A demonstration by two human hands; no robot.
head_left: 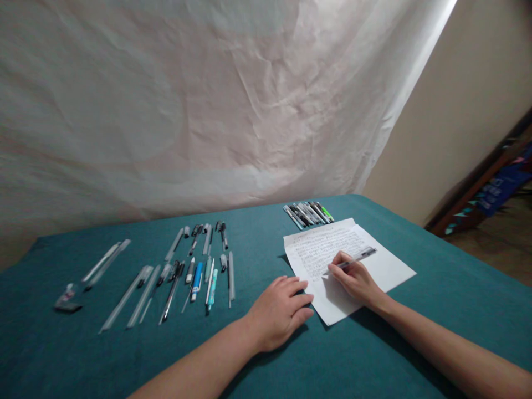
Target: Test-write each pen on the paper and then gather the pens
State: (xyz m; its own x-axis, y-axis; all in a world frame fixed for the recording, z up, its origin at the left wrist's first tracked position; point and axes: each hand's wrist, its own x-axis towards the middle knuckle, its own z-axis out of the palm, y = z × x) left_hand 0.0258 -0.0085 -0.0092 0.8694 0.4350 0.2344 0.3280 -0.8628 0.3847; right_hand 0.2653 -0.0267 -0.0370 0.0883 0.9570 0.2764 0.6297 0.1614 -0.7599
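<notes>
My right hand (353, 280) is closed round a pen (366, 254), its tip down near the lower lines of a handwritten sheet of paper (318, 235). Another white sheet (397, 271) shows from beneath it on the right. Dark handwriting covers the upper sheet from its top to about where the pen tip is. Flat on the cloth lies my left hand (280, 310), fingers spread, fingertips at the paper's left edge. It holds nothing.
Disassembled pens and clear barrels (124, 299) lie spread over the left of the green tablecloth (257, 244), with a blue pen (197, 281) among them. A row of pens (308, 214) lies behind the paper. A pale sheet (208, 111) hangs behind the table.
</notes>
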